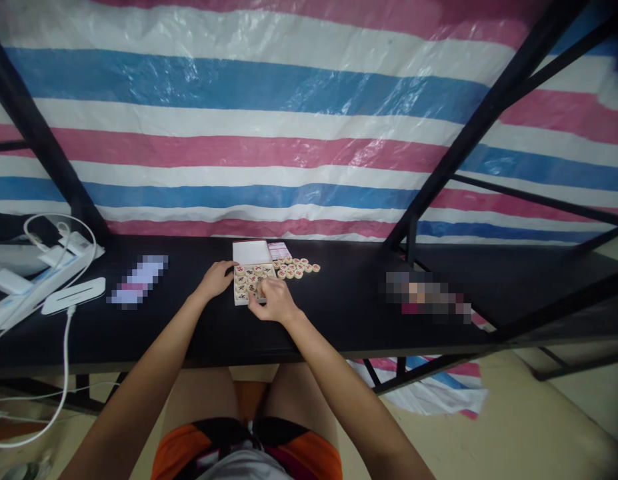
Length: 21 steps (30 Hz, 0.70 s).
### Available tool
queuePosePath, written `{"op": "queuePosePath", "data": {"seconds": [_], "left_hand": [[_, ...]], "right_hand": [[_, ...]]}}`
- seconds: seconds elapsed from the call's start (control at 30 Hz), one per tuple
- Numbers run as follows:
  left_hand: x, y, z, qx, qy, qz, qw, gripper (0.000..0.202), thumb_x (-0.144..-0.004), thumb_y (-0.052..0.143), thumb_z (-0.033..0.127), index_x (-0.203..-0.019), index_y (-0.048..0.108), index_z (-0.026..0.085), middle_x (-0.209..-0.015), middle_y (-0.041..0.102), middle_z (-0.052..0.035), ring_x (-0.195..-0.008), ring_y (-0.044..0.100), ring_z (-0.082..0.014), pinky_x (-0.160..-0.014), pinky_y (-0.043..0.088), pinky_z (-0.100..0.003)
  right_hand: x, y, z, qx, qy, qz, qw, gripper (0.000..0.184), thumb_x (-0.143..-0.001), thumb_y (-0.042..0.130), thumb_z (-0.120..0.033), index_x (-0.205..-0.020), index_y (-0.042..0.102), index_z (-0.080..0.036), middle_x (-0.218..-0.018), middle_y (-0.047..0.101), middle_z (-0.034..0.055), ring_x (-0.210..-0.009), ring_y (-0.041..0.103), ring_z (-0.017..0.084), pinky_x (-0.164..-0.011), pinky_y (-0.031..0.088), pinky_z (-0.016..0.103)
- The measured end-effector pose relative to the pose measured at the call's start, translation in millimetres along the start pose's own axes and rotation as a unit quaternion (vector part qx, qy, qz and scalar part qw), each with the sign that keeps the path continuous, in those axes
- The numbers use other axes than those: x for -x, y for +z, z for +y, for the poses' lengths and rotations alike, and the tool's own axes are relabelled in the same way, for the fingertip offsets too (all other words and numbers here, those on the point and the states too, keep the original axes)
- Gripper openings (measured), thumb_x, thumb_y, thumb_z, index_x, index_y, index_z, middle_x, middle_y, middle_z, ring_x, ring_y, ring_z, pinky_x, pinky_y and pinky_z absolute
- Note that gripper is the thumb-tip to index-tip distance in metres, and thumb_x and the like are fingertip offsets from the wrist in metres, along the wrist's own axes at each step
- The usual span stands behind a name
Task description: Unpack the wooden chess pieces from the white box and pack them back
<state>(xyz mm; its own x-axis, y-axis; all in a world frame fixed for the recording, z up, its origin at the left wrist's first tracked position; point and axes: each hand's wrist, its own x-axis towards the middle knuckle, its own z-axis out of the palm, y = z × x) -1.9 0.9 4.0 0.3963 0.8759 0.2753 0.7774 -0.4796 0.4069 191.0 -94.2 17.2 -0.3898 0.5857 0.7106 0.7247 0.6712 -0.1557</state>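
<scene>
A small white box (242,303) of Chinese chess pieces lies on the black tabletop (333,313), its lid (251,253) folded back. Round cream pieces (241,279) with black or red characters fill it in rows. At the box's upper left edge, my left hand (217,277) grips the side with its fingers together. My right hand (275,300) reaches over the right half, fingers curled down in a pinch against the pieces. What lies between those fingertips is hidden. Several loose pieces with red characters (297,268) lie in a cluster right of the box.
A pink and white printed card (279,251) lies behind the loose pieces. To the left are a blurred-out flat item (139,281), a white pad with a cable (75,295) and a power strip (36,283). Another blurred item (425,297) lies right. Black metal bars (453,147) frame the desk.
</scene>
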Motion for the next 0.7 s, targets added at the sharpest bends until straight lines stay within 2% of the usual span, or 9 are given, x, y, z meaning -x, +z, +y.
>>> {"op": "queuePosePath", "data": {"seconds": [0.13,0.27,0.4,0.47,0.57,0.7], "left_hand": [[-1,2.2,-3,-0.002,0.001,0.001,1.0,0.036,-0.084,0.048,0.021,-0.116,0.062,0.02,-0.108,0.066,-0.0077,-0.102,0.059,-0.0231,-0.095,0.044,-0.036],[-2,3.5,-4,-0.007,0.001,0.003,1.0,0.036,-0.083,0.047,0.02,-0.116,0.062,0.021,-0.108,0.066,-0.0074,-0.102,0.059,-0.0231,-0.094,0.044,-0.036],[-1,2.3,-2,-0.014,0.003,0.004,1.0,0.036,-0.084,0.047,0.019,-0.116,0.063,0.02,-0.108,0.066,-0.0081,-0.102,0.059,-0.0242,-0.093,0.045,-0.036],[0,1.3,-1,-0.009,0.004,0.006,1.0,0.035,-0.084,0.047,0.02,-0.116,0.063,0.02,-0.109,0.066,-0.0082,-0.102,0.059,-0.0244,-0.094,0.045,-0.036],[1,0.3,0,-0.002,-0.001,0.009,1.0,0.034,-0.084,0.047,0.022,-0.114,0.064,0.02,-0.108,0.066,-0.0078,-0.102,0.059,-0.0239,-0.095,0.044,-0.037],[0,1.2,-1,0.002,0.001,0.008,1.0,0.035,-0.084,0.047,0.02,-0.114,0.064,0.021,-0.109,0.066,-0.0071,-0.103,0.059,-0.0232,-0.096,0.044,-0.036]], "right_hand": [[5,2,5,0.012,-0.051,-0.025,0.998,0.028,-0.08,0.048,-0.035,-0.055,0.041,-0.024,-0.05,0.042,-0.0014,-0.053,0.045,0.014,-0.057,0.041,0.029],[7,5,8,0.035,-0.055,-0.031,0.997,0.034,-0.083,0.045,-0.031,-0.05,0.042,-0.024,-0.047,0.04,-0.0011,-0.051,0.043,0.014,-0.056,0.04,0.029],[3,5,5,0.038,-0.041,-0.045,0.997,0.035,-0.086,0.044,-0.024,-0.051,0.048,-0.022,-0.049,0.045,-0.0001,-0.054,0.047,0.013,-0.061,0.041,0.027],[-2,3,1,0.038,-0.031,-0.059,0.997,0.031,-0.087,0.044,-0.025,-0.059,0.055,-0.021,-0.057,0.052,0.0018,-0.062,0.052,0.014,-0.069,0.043,0.028],[-8,-1,-5,0.041,-0.008,-0.093,0.995,0.024,-0.091,0.045,-0.03,-0.082,0.063,-0.019,-0.081,0.062,0.0069,-0.084,0.056,0.019,-0.082,0.042,0.032],[-11,0,-6,0.043,0.043,-0.128,0.99,0.032,-0.094,0.042,-0.04,-0.109,0.062,-0.02,-0.11,0.061,0.01,-0.106,0.052,0.022,-0.093,0.037,0.037]]}}
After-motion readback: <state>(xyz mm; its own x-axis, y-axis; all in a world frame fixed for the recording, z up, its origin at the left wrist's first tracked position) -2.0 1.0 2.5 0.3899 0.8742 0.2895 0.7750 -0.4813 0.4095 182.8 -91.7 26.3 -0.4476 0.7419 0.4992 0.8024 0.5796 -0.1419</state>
